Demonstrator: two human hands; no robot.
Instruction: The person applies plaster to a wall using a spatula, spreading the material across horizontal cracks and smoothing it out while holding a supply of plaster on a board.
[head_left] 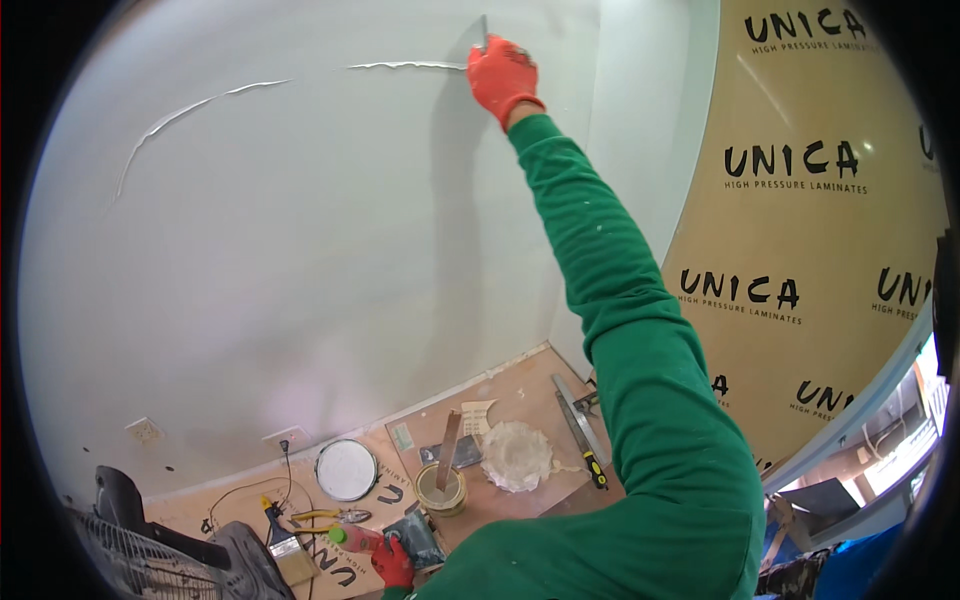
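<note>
My right hand (505, 75), in a red glove, is raised to the grey wall (300, 220), its fingers closed around a putty knife (484, 32) whose thin blade shows above the fist. White putty (410, 66) forms a rough ridge on the wall just left of that hand. Farther left, a curved line of putty (190, 108) runs down the wall. Low down near my body, my left hand (393, 562), also red-gloved, is closed at the edge of a dark flat plate (416, 535). My body partly hides this hand.
Below the wall stand an open can (440, 490) with a stick (449, 450) in it, a round white lid (346, 470), pliers (335, 516), a brush (290, 555) and a yellow-black cutter knife (595, 470). A fan (150, 550) stands at lower left; brown laminate panels (790, 230) rise at right.
</note>
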